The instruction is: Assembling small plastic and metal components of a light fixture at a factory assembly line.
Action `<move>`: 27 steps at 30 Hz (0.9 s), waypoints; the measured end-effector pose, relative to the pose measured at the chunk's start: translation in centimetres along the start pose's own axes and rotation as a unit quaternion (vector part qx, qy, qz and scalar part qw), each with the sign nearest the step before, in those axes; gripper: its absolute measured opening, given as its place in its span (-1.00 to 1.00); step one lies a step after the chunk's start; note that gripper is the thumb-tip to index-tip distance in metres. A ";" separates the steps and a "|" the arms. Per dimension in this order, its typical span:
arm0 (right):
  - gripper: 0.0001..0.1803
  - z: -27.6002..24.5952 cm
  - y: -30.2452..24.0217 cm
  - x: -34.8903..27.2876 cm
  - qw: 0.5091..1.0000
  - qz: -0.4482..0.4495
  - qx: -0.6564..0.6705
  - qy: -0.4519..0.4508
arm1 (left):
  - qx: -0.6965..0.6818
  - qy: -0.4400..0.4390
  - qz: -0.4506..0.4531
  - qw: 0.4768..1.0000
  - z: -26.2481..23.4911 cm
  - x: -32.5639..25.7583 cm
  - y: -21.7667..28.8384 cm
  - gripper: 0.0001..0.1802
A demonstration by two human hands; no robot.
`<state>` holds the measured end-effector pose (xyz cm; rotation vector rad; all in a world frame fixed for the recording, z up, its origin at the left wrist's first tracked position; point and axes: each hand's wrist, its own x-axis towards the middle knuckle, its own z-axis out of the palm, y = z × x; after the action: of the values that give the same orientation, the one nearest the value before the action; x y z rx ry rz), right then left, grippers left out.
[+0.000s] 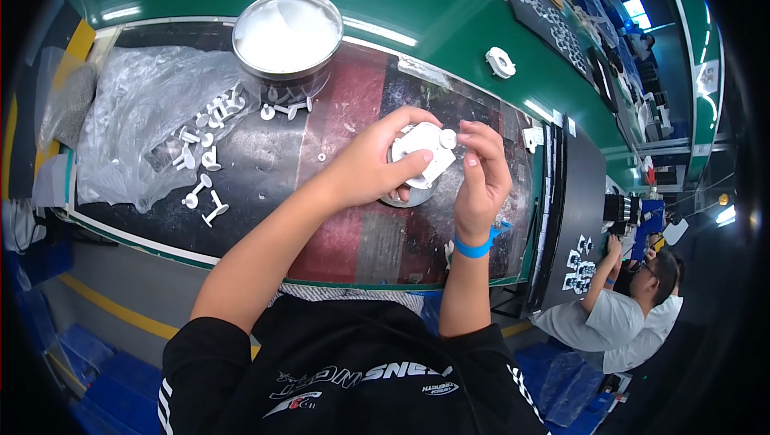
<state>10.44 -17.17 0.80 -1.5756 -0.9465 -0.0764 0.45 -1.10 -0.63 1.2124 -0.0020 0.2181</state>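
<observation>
My left hand (373, 158) is closed round a white plastic housing (435, 169), its thumb lying across the top. A small round white knob (447, 139) sits at the housing's right upper edge. Close beside that knob is my right hand (484, 174), its fingers bent and apart; I see nothing held in them, and whether a fingertip touches the knob I cannot tell. A blue band circles the right wrist. Beneath the housing shows part of a round grey base (411, 196), mostly hidden by the left hand and the housing.
Left on the bench, a clear plastic bag (132, 114) spills several white flanged pins (215, 209). Behind stands a round tub (287, 34) of white contents. A white ring-shaped part (500, 62) lies on the green surface. Co-workers (618, 307) sit at a dark conveyor (573, 194) to the right.
</observation>
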 end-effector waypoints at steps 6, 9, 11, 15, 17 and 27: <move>-0.78 -3.8 1.1 3.0 0.999 0.025 0.042 0.016 | 0.005 0.028 0.050 0.998 0.1 1.1 1.9 -0.50; -0.83 -6.0 4.6 3.3 0.998 0.033 -0.026 0.057 | -0.009 0.109 0.057 0.992 -0.4 3.5 0.2 -0.46; -0.84 -7.3 8.4 1.7 0.993 0.011 -0.053 0.109 | 0.026 0.144 0.013 0.989 1.2 5.8 0.5 -0.42; -0.86 -6.8 8.7 1.1 0.986 0.094 -0.038 0.132 | 0.072 0.256 -0.024 0.964 -1.5 13.4 -2.0 -0.45; -0.85 -7.0 8.1 0.9 0.990 0.060 -0.058 0.118 | 0.160 0.294 -0.023 0.942 -2.5 17.3 -2.7 -0.54; -0.89 -5.5 7.3 1.8 0.993 -0.014 -0.074 0.088 | 0.661 0.376 -0.145 0.632 -14.2 25.5 -3.9 -0.53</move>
<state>18.54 -20.44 -2.61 -1.6614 -0.8390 -0.3073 24.45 14.99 -6.31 2.4664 1.3086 0.4600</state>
